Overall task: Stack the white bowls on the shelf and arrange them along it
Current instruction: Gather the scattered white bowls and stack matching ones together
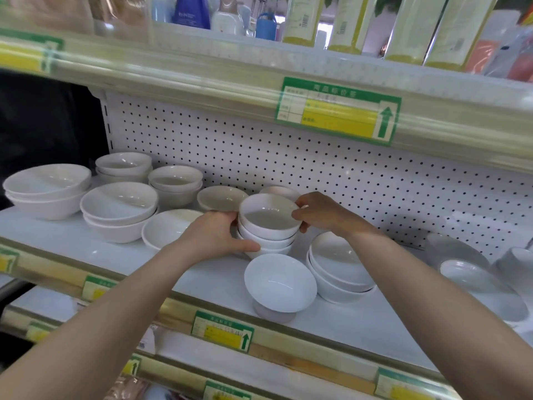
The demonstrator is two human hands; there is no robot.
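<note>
Both forearms bare to frame edge — no sleeves, left hand [215, 236], right hand [320, 212] ungloved.

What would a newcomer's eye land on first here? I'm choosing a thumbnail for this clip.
First, the two bare hands at the shelf's middle: the left hand and right hand clasp a stack of three small white glossy bowls from both sides. Next, the tilted white bowl just in front, propped on an upturned one, and the green-and-yellow price tag on the shelf edge above.

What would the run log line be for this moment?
left hand: gripping stack of white bowls | right hand: on top bowl rim | stack: on shelf | single bowl: in front, tilted
</note>
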